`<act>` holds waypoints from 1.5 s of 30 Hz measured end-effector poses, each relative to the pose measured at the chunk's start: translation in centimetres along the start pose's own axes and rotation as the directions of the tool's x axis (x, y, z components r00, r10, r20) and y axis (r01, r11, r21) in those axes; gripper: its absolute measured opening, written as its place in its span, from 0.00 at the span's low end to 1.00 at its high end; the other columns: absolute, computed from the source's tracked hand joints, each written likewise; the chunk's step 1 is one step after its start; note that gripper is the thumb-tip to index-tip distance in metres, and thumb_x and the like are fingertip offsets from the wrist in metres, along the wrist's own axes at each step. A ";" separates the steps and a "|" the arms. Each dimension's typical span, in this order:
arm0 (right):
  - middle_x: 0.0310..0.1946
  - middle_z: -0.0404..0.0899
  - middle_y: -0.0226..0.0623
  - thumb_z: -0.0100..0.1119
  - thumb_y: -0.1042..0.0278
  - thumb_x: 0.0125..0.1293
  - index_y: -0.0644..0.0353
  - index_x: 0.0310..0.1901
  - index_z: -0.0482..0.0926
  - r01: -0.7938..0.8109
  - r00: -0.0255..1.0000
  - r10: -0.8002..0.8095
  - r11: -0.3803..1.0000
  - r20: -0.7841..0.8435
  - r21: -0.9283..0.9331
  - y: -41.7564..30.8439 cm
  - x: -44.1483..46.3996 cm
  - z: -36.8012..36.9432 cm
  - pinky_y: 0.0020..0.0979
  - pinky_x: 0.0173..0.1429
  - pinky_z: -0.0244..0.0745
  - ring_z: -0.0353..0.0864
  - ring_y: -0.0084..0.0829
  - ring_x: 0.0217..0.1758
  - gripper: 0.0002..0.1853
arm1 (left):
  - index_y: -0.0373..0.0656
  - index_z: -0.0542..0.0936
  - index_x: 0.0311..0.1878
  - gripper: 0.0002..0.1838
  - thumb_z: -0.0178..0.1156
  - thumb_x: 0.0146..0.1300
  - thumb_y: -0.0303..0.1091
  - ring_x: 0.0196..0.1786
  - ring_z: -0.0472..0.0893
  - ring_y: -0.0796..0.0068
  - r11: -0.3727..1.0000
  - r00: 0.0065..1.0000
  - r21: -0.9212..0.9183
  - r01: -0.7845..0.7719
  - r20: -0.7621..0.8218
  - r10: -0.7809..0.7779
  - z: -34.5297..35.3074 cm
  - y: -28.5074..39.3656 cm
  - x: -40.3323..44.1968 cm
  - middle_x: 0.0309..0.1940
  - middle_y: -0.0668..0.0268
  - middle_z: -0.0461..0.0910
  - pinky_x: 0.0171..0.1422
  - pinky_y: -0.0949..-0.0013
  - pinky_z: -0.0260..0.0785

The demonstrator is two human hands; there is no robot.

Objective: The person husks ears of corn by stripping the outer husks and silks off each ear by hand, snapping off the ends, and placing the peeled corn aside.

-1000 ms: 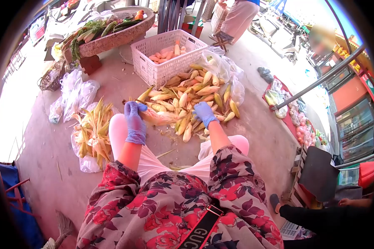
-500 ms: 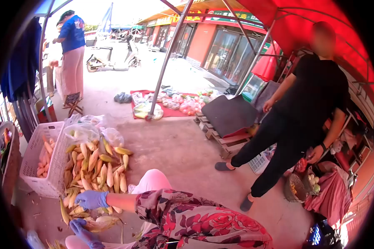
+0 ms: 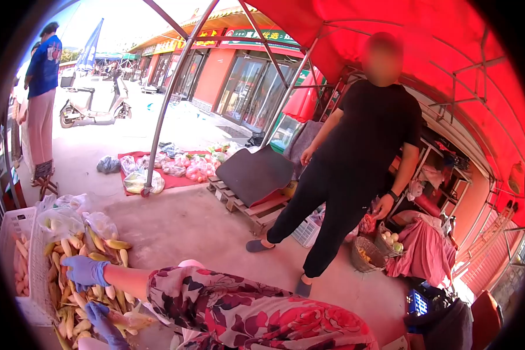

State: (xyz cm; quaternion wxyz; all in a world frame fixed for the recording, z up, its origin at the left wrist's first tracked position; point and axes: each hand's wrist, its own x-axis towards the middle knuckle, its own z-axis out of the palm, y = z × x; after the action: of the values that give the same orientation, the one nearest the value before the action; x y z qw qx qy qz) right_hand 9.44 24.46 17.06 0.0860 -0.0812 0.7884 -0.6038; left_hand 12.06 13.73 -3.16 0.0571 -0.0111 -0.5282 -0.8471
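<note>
Ears of corn (image 3: pixel 70 303), many still in their husks, are heaped on the ground at lower left. Over this heap reaches my right hand (image 3: pixel 86 272) in a blue-purple glove. Its fingers are apart and bent down among the ears, and I see nothing held in them. My left hand (image 3: pixel 106 326), gloved alike, is lower and close to my body. It is closed around an ear of corn (image 3: pixel 133 321) with pale husk, which sticks out to its right. Part of its grip is hidden.
A white plastic crate (image 3: pixel 38 274) with peeled corn stands left of the heap, clear bags (image 3: pixel 64 221) behind. A person in black (image 3: pixel 373 134) stands ahead. Nearby are a wooden pallet (image 3: pixel 256 213), a tent pole (image 3: pixel 172 96), bagged produce (image 3: pixel 186 166) and a basket (image 3: pixel 364 256).
The view has swung right, so the scene sits further left. My right hand has moved forward over the heap. My left hand stays low, the ear of corn moving with it.
</note>
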 end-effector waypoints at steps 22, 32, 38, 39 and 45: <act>0.39 0.78 0.51 0.44 0.43 0.65 0.64 0.46 0.72 -0.213 0.973 0.195 0.964 -0.120 -0.162 19.1 -8.4 10.5 0.37 0.47 0.69 0.78 0.44 0.45 0.27 | 0.48 0.66 0.30 0.09 0.48 0.67 0.35 0.25 0.65 0.86 0.928 0.961 -0.252 0.275 0.069 -0.266 -2.5 0.5 -1.6 0.21 0.74 0.66 0.28 0.77 0.61; 0.29 0.68 0.17 0.53 0.50 0.65 0.51 0.37 0.71 0.032 0.937 0.198 0.772 -0.288 0.635 22.5 -4.0 11.2 0.17 0.37 0.62 0.65 0.12 0.34 0.14 | 0.48 0.61 0.19 0.19 0.43 0.71 0.34 0.20 0.58 0.84 0.380 0.943 -0.880 0.286 0.187 -0.276 -4.3 -0.6 0.0 0.15 0.76 0.58 0.41 0.76 0.62; 0.15 0.74 0.37 0.50 0.40 0.61 0.63 0.24 0.75 -0.285 0.747 0.288 0.953 -0.599 0.103 19.3 -3.5 4.8 0.33 0.28 0.70 0.76 0.31 0.19 0.28 | 0.46 0.66 0.24 0.17 0.42 0.71 0.38 0.20 0.62 0.81 0.745 0.861 -0.602 0.288 -0.178 -0.477 -5.0 5.2 -0.4 0.15 0.75 0.62 0.38 0.74 0.68; 0.13 0.74 0.37 0.51 0.39 0.60 0.62 0.22 0.74 -0.339 0.676 0.430 0.903 -0.598 0.266 16.8 -3.5 3.1 0.33 0.24 0.71 0.76 0.32 0.16 0.29 | 0.46 0.67 0.25 0.16 0.43 0.70 0.40 0.20 0.64 0.79 0.728 0.844 -0.610 0.315 -0.172 -0.509 -5.8 4.3 -0.1 0.16 0.74 0.65 0.39 0.74 0.68; 0.15 0.74 0.31 0.60 0.45 0.58 0.60 0.24 0.78 -0.262 0.879 0.278 0.960 -0.388 0.095 11.4 -3.0 -0.2 0.24 0.18 0.69 0.73 0.24 0.12 0.22 | 0.36 0.75 0.35 0.16 0.46 0.68 0.40 0.32 0.70 0.78 0.757 0.900 -0.538 0.370 0.004 -0.436 -10.2 -3.9 2.5 0.29 0.69 0.75 0.40 0.73 0.66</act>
State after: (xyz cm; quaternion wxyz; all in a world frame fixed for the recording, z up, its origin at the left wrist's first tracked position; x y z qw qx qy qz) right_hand 12.04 28.27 6.17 0.0090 0.1554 0.7806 -0.6054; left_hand 9.61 6.09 -10.99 -0.0998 0.1395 -0.2612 -0.9499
